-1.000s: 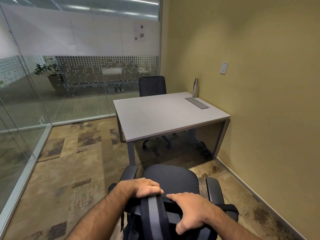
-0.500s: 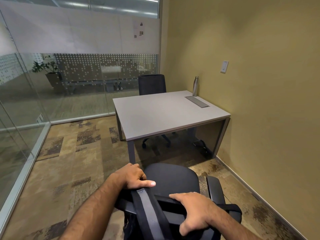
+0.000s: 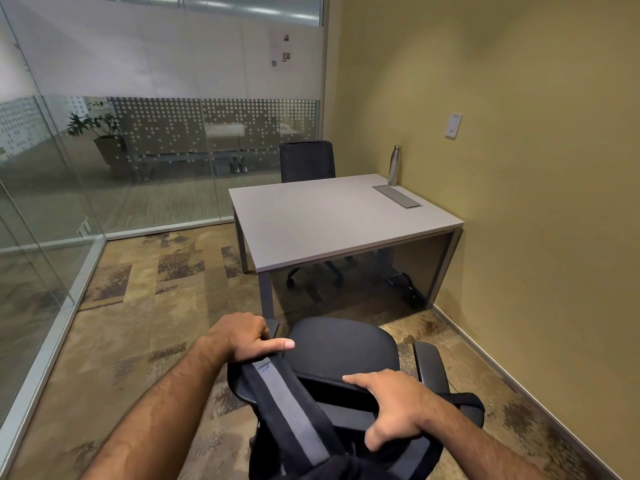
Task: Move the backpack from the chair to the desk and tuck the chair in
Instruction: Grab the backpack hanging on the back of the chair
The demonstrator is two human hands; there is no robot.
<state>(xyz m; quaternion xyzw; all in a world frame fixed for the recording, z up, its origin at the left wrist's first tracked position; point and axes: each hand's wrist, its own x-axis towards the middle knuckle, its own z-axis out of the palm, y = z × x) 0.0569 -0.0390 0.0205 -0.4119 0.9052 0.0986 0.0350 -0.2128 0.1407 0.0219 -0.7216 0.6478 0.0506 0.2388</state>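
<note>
1. The left hand is the farther one, a little left of the middle. Its fingers are curled tight in a grip, and the thumb sticks out flat to the right
2. The right hand is nearer and more to the right. It lies palm down, fingers curled over an edge, thumb hanging down
3. Both bare arms reach in from the near edge

The backpack is black with a grey stripe down its strap, and the near chair under it is black as well, like the far chair behind the pale grey desk. The carpet is mottled tan and brown with darker rectangular patches, the wall is mustard yellow, and the glass partition carries a band of white dots. A silver bottle stands out against the yellow.
</note>
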